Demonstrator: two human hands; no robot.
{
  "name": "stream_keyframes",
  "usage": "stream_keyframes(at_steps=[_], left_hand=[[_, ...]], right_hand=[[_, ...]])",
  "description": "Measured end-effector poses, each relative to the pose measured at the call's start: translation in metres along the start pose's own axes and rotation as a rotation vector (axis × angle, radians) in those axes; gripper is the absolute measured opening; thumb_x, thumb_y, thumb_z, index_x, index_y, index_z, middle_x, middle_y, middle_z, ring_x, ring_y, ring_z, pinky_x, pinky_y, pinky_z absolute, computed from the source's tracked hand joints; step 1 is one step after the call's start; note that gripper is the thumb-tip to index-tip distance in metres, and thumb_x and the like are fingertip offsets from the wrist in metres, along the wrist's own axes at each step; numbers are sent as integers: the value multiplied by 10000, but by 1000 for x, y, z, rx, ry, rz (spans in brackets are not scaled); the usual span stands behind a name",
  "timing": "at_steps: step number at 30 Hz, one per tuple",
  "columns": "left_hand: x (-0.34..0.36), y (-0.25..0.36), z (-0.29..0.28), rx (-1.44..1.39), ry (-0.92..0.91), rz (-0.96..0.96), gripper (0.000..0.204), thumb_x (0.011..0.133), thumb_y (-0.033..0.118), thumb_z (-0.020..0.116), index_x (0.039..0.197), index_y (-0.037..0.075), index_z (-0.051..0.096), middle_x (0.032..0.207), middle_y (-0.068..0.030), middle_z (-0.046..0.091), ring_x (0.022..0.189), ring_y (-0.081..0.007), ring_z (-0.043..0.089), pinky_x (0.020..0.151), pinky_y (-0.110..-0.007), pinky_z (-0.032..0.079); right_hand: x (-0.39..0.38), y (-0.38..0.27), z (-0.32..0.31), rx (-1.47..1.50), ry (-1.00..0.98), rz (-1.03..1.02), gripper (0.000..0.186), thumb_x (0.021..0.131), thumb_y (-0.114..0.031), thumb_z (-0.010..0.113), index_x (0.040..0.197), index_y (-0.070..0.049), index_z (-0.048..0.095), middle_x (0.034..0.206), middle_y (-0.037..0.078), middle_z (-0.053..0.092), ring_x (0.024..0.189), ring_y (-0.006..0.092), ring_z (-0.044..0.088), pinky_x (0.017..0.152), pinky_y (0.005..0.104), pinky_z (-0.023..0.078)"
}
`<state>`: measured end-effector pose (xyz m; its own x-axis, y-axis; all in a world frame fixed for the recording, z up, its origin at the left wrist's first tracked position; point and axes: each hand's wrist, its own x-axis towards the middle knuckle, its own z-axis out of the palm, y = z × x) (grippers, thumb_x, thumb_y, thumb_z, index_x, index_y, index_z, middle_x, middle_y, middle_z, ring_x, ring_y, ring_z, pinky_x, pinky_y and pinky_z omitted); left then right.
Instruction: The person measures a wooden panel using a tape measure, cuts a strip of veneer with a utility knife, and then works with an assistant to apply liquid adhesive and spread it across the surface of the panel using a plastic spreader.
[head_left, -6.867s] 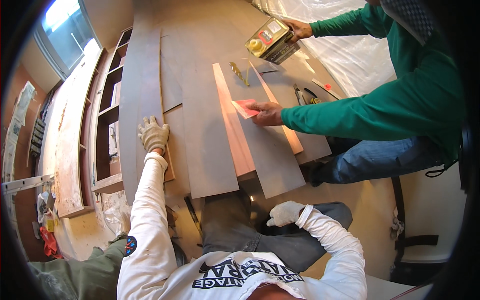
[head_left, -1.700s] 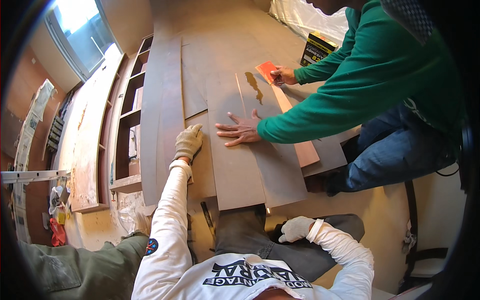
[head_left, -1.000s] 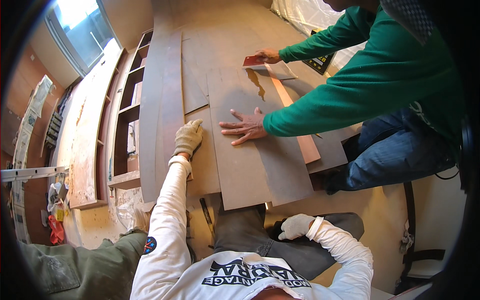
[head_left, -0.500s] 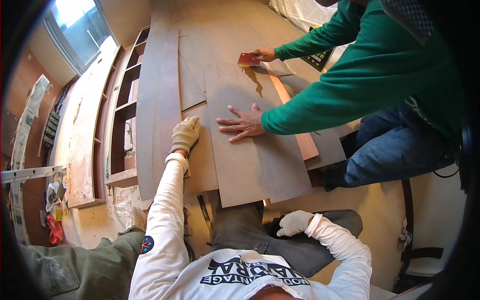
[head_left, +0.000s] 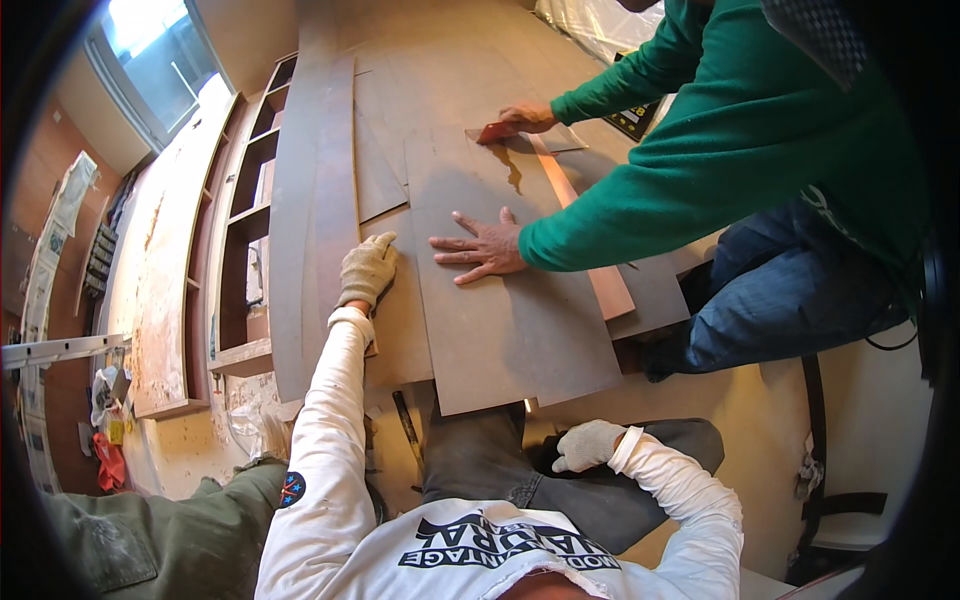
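Note:
My left hand (head_left: 368,268), in a beige work glove, rests over the long edge of a grey-brown panel (head_left: 310,230). Its fingers are curled together; whether anything is under them is hidden. My right hand (head_left: 588,446), also gloved, lies loosely closed on my dark trouser leg (head_left: 660,450). On the grey sheet (head_left: 510,350) to the right, a co-worker in a green sleeve spreads a bare hand (head_left: 485,246) flat. That person's other hand (head_left: 528,118) grips a red flat scraper (head_left: 494,132) beside a shiny brown streak (head_left: 513,172).
A pinkish wood strip (head_left: 580,220) lies along the sheets. Shelf-like wooden frames (head_left: 250,240) and a long pale board (head_left: 150,260) stand at left. A dark-handled tool (head_left: 408,425) is near my legs; a silver metal rail (head_left: 65,351) juts in from the left.
The co-worker's red scraper has tilted and shifted slightly nearer, over the top of the brown streak. My own hands stay nearly in place.

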<state>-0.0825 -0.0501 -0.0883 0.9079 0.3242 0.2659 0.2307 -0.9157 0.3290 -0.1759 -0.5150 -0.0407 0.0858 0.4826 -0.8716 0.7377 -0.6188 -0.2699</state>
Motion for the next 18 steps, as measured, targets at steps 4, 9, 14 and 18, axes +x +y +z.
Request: stream_keyframes(at_steps=[4,9,14,18], left_hand=[[1,0,0,-5,9,9,344,979,284,585,1273,151,702,1213,-110,715,1080,-349,682,931,-461,538],[0,1,0,-11,13,8,344,979,283,585,1273,147,702,1210,-112,716,1076,-351,682,935,-460,538],[1,-5,3,12,9,15,354,980,293,567,1286,163,689,1223,-105,711,1047,-363,691,916,-479,544],[2,1,1,6,-15,-4,350,985,295,566,1276,150,697,1211,-116,713,1058,-361,688,921,-473,543]], right_hand=[[3,2,4,0,2,-4,560,1009,-531,531,1132,-36,760,1131,230,740,1080,421,695,938,518,535],[1,2,2,22,-1,9,559,1008,-532,535,1130,-36,761,1140,231,738,1090,422,692,944,520,533],[2,4,2,22,7,10,554,1006,-530,534,1136,-40,759,1149,232,735,1096,423,690,944,522,533],[0,4,0,28,0,18,554,1002,-533,537,1142,-44,757,1154,237,733,1100,424,690,945,525,533]])
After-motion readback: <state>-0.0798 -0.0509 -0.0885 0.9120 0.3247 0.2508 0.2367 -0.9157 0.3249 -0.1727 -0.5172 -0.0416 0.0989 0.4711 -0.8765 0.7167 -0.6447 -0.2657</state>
